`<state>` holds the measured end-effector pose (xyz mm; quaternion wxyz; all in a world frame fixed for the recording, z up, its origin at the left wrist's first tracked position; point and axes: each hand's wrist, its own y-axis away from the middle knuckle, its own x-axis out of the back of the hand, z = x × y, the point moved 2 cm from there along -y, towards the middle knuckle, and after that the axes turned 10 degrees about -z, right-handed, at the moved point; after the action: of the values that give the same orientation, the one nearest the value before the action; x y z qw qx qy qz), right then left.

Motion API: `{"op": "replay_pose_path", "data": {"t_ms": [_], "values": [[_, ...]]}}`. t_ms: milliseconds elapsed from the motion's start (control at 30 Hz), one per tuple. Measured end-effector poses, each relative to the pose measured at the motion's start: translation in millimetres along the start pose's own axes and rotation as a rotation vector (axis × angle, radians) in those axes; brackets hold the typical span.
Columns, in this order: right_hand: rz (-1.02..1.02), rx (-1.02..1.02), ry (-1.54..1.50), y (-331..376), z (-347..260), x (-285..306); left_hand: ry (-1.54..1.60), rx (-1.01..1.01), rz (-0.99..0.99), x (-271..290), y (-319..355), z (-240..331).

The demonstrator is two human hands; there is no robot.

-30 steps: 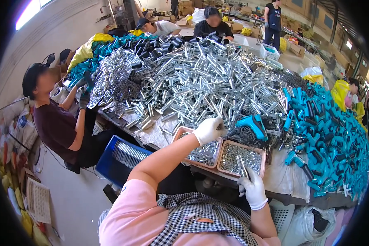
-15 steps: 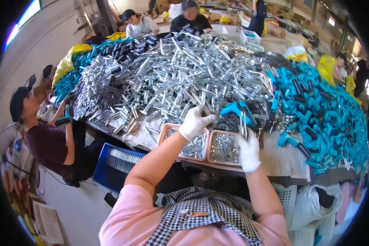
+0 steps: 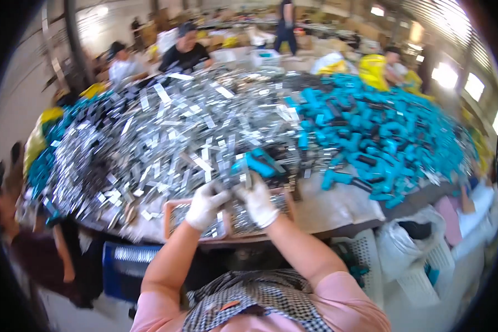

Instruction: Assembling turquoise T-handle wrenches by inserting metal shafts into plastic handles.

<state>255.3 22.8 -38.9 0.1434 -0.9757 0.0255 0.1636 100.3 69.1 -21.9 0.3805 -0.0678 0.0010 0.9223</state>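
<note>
Both hands have come together since half a second ago: then my left hand [image 3: 206, 206] sat over the left tray and the right hand [image 3: 257, 202] was lifted apart over the right one, and now the two white gloves meet above the trays, closing on the same blue-handled tool [image 3: 253, 165] with a metal piece against it. Motion blur hides the fingers, so I judge rather than see that both hands are grasping it; whether the metal part is seated I cannot tell. The tool sits at the near edge of the table, just above the two shallow orange trays [image 3: 170, 220], which hold small silvery parts. As for progress, I judge the work far from over: the heap of bare metal pieces [image 3: 166, 133] covers most of the left and middle of the table, while the pile of blue-handled pieces [image 3: 382, 133] fills the right side, so plenty is done and plenty remains. Room is tight. The heaps crowd right up to the trays, the table edge [image 3: 337, 218] runs close under my wrists, and a blue crate [image 3: 124, 265] and white baskets [image 3: 365, 260] stand below it. Other people sit at the far side and at my left, well apart from my hands.
</note>
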Motion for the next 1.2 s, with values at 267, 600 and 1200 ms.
{"op": "replay_pose_path", "data": {"t_ms": [267, 600, 1200], "values": [[0.122, 0.064, 0.722, 9.1, -22.0, 24.4, -0.024, -0.069, -0.015, -11.9, 5.2, 4.6], [0.25, 0.083, 1.119, 8.4, -32.4, 32.4, -0.989, -0.438, 0.253, -13.5, 16.4, 10.6], [0.251, 0.158, 0.981, 17.9, -37.4, -1.5, -0.19, -0.244, 0.206, -38.3, 47.7, 0.0]]}}
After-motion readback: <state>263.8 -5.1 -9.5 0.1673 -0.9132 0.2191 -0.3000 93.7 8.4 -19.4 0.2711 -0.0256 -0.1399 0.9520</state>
